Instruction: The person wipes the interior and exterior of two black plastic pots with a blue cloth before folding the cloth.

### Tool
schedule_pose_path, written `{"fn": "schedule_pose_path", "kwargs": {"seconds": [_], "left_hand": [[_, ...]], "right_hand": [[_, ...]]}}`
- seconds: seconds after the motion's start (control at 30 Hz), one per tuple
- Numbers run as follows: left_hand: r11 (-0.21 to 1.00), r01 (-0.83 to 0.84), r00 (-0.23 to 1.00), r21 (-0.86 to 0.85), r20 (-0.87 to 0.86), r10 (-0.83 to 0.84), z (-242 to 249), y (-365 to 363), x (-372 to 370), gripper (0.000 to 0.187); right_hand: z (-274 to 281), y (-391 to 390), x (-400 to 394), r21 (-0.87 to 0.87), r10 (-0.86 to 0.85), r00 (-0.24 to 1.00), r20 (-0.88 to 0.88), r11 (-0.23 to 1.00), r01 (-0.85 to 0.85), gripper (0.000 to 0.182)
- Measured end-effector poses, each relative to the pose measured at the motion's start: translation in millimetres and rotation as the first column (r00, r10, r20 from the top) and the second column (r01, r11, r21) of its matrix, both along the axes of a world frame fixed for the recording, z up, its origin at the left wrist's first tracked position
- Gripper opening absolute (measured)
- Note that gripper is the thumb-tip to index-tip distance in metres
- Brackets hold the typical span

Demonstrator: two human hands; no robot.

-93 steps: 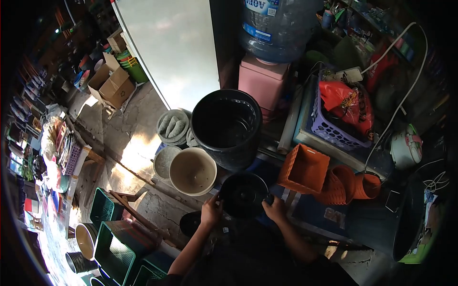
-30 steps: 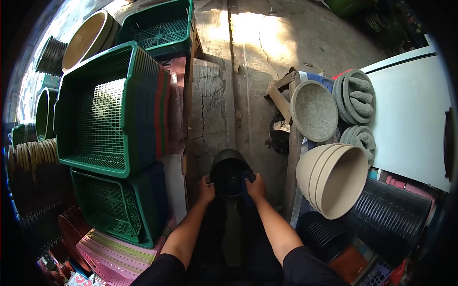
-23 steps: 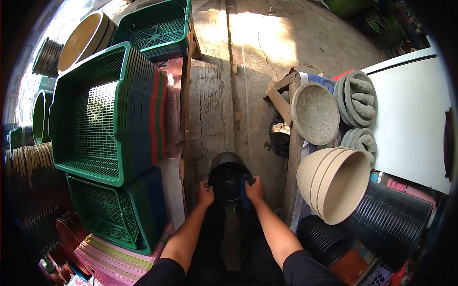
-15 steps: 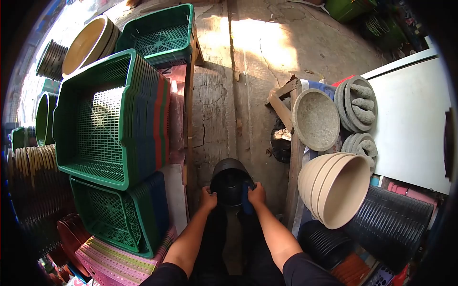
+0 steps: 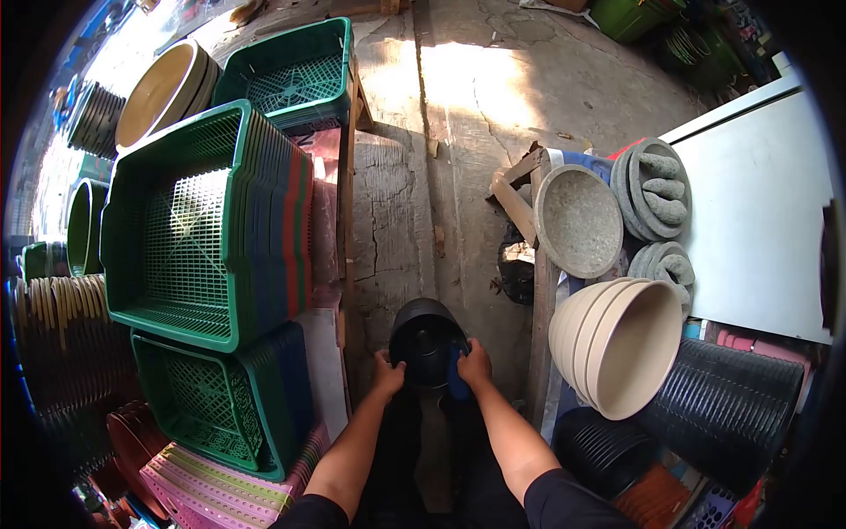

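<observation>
Low in front of my legs is a round black plastic pot point(image 5: 426, 323), its open mouth tilted up toward me. My left hand point(image 5: 388, 374) is closed on the left side of its rim, thumb toward the inside. On the opposite side, my right hand point(image 5: 475, 362) is closed around a blue cloth point(image 5: 457, 377) pressed against the pot's rim. The fingers behind the rim are hidden on both sides.
Stacked green baskets point(image 5: 167, 229) line the left, above pink baskets point(image 5: 207, 480). At right are stone mortars point(image 5: 579, 220), nested beige pots point(image 5: 634, 353), stacked black pots point(image 5: 718, 410) and a white panel point(image 5: 753, 212). Cracked concrete floor point(image 5: 397, 212) runs between.
The view has shifted slightly. My left hand's thumb sits a little further in over the pot's rim. Both hands keep their hold on the pot and cloth.
</observation>
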State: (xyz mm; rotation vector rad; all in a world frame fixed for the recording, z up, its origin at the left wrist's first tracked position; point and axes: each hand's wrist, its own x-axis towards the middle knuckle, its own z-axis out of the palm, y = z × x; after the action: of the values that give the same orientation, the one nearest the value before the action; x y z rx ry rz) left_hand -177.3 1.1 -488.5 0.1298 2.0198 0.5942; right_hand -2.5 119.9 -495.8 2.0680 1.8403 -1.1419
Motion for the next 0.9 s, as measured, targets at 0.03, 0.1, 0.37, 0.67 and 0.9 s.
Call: {"fn": "schedule_pose_path", "kwargs": {"seconds": [0.03,0.1,0.37,0.67,0.9], "left_hand": [[0.998,-0.041,0.999,0.048,0.014,0.040,-2.2,-2.4,4.5,0.047],[0.991,-0.084,0.996,0.104,0.019,0.082,2.6,-1.7,6.0,0.049],[0.979,-0.154,0.988,0.135,0.045,0.149,81.1,-0.3,3.9,0.055],[0.814,-0.362,0.813,0.455,0.581,0.036,229.6,-22.1,-8.3,0.083],[0.778,-0.394,0.678,0.489,0.726,-0.114,265.3,-53.6,-10.1,0.079]], "right_hand": [[1.7,-2.2,1.7,0.013,-0.002,1.000,-0.013,1.000,0.002,0.034],[2.7,-2.0,3.5,0.035,-0.001,0.999,-0.037,0.999,0.002,0.035],[68.7,-8.1,25.2,0.098,-0.025,0.963,-0.268,0.994,0.053,0.037],[232.0,-4.5,43.9,0.385,0.114,0.910,-0.399,0.921,0.054,0.033],[338.9,-0.8,58.4,0.500,0.258,0.817,-0.516,0.865,0.043,0.037]]}}
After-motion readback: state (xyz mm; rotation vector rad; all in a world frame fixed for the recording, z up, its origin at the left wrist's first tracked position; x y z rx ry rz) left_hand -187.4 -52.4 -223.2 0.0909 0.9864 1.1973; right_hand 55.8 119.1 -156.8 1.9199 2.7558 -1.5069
